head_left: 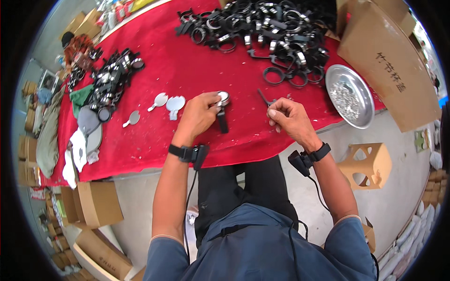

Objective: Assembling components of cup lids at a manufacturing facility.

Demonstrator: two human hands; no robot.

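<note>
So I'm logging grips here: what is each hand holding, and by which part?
The left hand holds a black-handled magnifier at its round head. The right hand is closed, fingertips pinched; anything in it is too small to tell.

A single head-worn fisheye camera looks steeply down from above the person's own torso, facing forward across the red-covered counter. The forearms enter from the lower edge, close to the lens. Straight edges bow toward the dark round rim — the counter's far side curves at the top, with the floor at both sides.
</note>
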